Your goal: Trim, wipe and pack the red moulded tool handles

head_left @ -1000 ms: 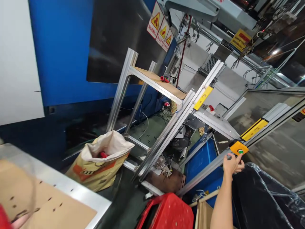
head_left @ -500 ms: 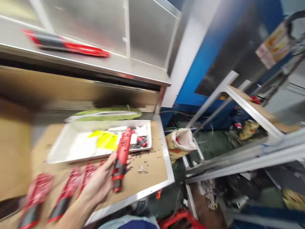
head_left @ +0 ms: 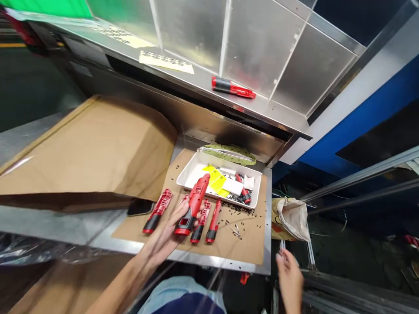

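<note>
one red cordless tool [head_left: 193,207] in left hand [head_left: 163,233]

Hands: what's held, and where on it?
Left hand grips a red plastic tool body around its lower end, just above the base; right hand holds nothing.

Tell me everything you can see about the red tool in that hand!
The red tool is a chunky, shiny thing that looks like plastic. It is long, with a narrower tip at one end and a wider base at the other. The base has black on it and a small dark square at the end. It isn't lying flat: the left hand grips it around the middle and holds it tilted, with the tip pointing up over the white tray. I can't tell whether it touches the tray.
</note>
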Motion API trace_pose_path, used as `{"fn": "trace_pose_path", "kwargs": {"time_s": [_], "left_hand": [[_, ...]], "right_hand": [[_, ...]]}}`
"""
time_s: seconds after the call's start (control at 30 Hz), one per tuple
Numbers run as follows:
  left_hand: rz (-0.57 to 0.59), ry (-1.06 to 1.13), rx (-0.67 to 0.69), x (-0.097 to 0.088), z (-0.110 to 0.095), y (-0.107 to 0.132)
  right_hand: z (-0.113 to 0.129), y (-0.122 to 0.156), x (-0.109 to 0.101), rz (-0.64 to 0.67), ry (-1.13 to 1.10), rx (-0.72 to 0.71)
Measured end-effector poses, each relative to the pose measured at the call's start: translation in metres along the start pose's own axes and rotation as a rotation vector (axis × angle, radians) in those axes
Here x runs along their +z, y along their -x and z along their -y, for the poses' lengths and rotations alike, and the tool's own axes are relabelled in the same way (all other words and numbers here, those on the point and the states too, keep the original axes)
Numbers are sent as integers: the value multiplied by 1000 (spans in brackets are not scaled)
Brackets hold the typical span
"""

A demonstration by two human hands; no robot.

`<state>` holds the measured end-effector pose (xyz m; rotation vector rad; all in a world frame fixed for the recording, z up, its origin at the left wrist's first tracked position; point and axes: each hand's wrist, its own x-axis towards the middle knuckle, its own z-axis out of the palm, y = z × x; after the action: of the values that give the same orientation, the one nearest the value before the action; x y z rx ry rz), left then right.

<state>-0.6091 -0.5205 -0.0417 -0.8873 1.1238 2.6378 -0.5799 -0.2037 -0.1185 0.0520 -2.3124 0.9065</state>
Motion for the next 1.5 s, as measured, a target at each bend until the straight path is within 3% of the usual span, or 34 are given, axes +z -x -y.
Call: {"fn": "trace_pose_path", "kwargs": {"time_s": [0.1, 0.23, 0.33, 0.4, 0.5, 0.67, 0.8, 0.93, 1.03, 1.1, 1.2, 1.3, 1.43, 1.5], "left_hand": [[-14, 57, -8, -11, 7, 11], [-83, 165, -137, -16, 19, 23], [-21, 248, -230, -20, 26, 26], [47, 296, -254, -25, 29, 24], [142, 327, -236, -33, 33, 18], [332, 336, -258, -32, 32, 7], [479, 355, -348, -27, 34, -2], [597, 402, -439, -27, 42, -8], [644, 442, -469, -28, 49, -10], [650, 440, -497, -28, 53, -9], [581, 373, -536, -26, 56, -6], [449, 330, -486, -24, 57, -1], [390, 241, -407, -20, 61, 6], [326, 187, -339, -17, 62, 9]], "right_hand": [[-9, -37, 86, 362, 32, -117], [7, -98, 191, 655, 134, -218], [20, -126, 237, 803, 196, -277], [24, -134, 249, 859, 217, -304], [26, -140, 238, 841, 226, -298], [57, -120, 169, 673, 142, -275], [93, -91, 122, 618, -94, -600], [108, -85, 108, 365, -27, -577], [110, -81, 102, 413, -63, -674], [111, -79, 98, 415, -57, -683], [114, -74, 94, 353, -26, -560], [118, -67, 92, 505, -129, -627], [118, -61, 91, 424, -134, -536], [116, -58, 90, 439, -123, -607]]}}
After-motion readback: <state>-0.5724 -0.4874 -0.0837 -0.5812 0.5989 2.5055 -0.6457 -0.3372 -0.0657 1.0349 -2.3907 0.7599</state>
